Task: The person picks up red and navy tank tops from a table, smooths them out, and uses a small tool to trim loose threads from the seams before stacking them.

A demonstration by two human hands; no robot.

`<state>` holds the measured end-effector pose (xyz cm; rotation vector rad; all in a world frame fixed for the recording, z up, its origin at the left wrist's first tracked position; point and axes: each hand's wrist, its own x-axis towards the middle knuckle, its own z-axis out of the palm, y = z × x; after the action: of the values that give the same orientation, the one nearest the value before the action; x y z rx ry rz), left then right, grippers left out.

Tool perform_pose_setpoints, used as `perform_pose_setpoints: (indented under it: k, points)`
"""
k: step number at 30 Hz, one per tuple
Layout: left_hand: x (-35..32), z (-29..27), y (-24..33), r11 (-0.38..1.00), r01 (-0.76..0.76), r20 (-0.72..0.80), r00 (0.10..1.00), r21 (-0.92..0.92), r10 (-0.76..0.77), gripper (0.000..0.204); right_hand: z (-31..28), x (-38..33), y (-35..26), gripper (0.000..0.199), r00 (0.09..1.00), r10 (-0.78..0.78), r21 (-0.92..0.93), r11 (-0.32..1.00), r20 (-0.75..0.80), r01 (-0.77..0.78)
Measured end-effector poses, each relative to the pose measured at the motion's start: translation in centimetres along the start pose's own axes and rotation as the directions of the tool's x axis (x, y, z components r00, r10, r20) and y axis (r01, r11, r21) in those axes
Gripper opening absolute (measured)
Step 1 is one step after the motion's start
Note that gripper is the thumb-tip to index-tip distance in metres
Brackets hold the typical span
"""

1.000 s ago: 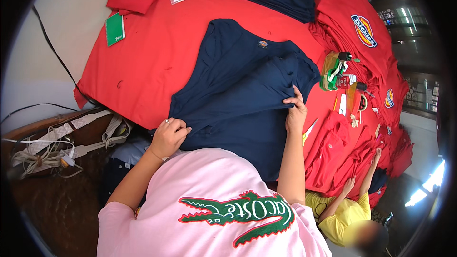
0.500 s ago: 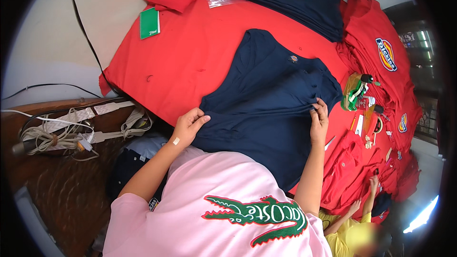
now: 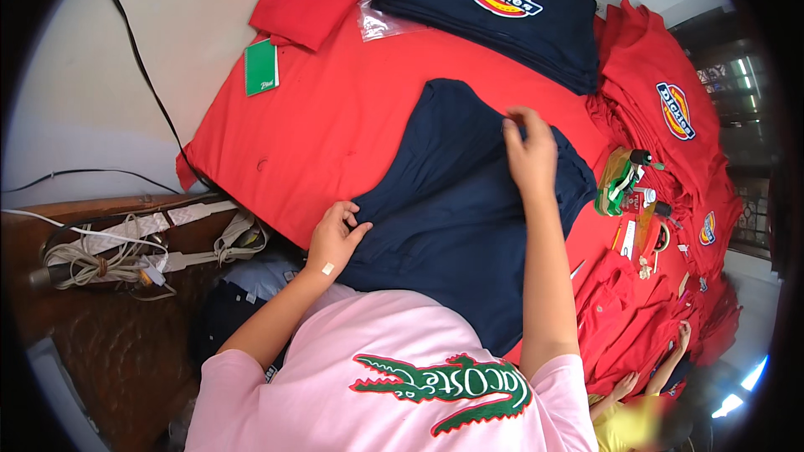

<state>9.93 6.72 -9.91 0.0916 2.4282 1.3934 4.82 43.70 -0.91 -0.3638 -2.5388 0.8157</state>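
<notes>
A navy shirt lies spread over the red-covered table in front of me, its lower part hanging toward my lap. At its left edge my left hand pinches the cloth between thumb and fingers. My right hand is over the shirt's upper part, by the neckline. Its thumb and fingers are apart, with no cloth visible between them. The collar is partly hidden behind that hand. Soft folds run across the shirt between my hands.
Folded navy shirts with a printed emblem lie at the back, beside a red folded garment and a green notebook. Bottles, tape and red shirts fill the right side. A co-worker's hand shows lower right. Bundled cables lie left.
My right hand has let go of the shirt's right side and moved up and left to the neckline. My left hand has stayed at the left edge, slightly lower in view.
</notes>
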Motion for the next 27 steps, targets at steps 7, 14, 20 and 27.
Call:
perform_pose_setpoints:
  k: [7,14,20,27]
  points:
    - [0.4,1.5,0.7,0.984,-0.084,-0.133,0.986,0.156,0.105,0.039,10.4,3.6,1.3,0.072,0.940,0.152,0.163,0.964,0.305,-0.209]
    - [-0.2,0.9,-0.1,0.940,-0.294,-0.085,0.946,0.171,0.312,0.021,8.4,3.6,3.0,0.033,0.969,0.058,0.212,0.971,0.240,-0.111]
    - [-2.5,-1.0,1.3,0.711,-0.696,0.197,0.715,0.102,0.671,0.017,1.1,-0.3,5.5,0.036,0.907,0.376,0.652,0.642,0.192,-0.404]
    - [-2.8,-0.9,1.7,0.485,-0.864,0.391,0.496,0.135,0.775,0.014,-1.9,-5.3,1.5,0.062,0.962,0.062,0.166,0.980,0.266,-0.109]
